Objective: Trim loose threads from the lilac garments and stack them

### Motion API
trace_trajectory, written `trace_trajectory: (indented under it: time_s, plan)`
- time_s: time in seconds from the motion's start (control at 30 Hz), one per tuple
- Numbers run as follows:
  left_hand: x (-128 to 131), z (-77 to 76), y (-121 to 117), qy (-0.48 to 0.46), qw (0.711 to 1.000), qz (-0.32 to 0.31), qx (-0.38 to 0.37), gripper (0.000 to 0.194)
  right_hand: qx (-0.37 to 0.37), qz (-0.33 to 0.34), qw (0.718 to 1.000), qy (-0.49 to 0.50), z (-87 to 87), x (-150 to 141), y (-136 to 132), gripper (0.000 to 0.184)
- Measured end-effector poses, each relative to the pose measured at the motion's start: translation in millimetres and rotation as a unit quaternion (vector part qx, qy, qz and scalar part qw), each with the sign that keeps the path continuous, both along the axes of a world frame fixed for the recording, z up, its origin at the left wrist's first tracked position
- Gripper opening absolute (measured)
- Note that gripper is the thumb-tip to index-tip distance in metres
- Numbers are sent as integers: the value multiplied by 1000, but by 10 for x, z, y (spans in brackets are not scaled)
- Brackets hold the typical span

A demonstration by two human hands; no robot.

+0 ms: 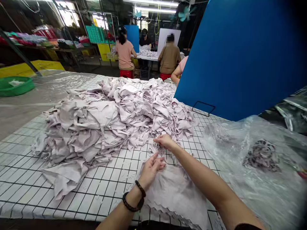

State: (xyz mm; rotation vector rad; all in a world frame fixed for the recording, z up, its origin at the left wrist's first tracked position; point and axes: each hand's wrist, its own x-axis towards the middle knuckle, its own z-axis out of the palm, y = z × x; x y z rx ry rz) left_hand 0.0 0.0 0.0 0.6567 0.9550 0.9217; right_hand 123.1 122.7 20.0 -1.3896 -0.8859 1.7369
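Observation:
A pale pinkish-grey cloth piece [178, 191] with a wavy, ragged edge lies at the front of the grid-patterned table [105, 191]. My left hand [151, 169], wearing dark bracelets, is at the cloth's gathered far edge with its fingers bent together on the fabric. Just beyond it, my right hand [166, 141] has thumb and fingertips pinched over thin pale shreds [157, 148]. What sits between those fingertips is too small to make out. A large heap of similar crumpled cloth pieces [120, 111] spreads in front of both hands.
A blue panel [235, 57] stands tilted at right beside a black wire stand [203, 108]. Clear plastic bags [240, 182] with cloth bits lie at right. At far left is a green basket [16, 86]. Several people sit at the back, and a person's arm [177, 73] shows beside the panel.

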Motion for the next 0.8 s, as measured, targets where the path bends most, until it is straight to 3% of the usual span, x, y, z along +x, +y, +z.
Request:
trace_trajectory:
  time_s: [0.17,0.43,0.6,0.73,0.8]
  plan:
    - [1,-51,43,-21,999,-5,-32,75,47,-30,997,58,212,85,59,30]
    - [-22,64,54,-30,997,-4,-69,73,146,-107,977,116,611,264,83,30]
    - [-53,187,68,-86,992,-7,-88,56,150,-22,987,53,703,280,-441,28]
    - [-12,326,97,-192,978,-46,-67,46,111,74,990,48,649,241,-1001,30]
    - [19,369,123,-209,976,-39,-50,39,101,85,991,28,588,230,-1199,34]
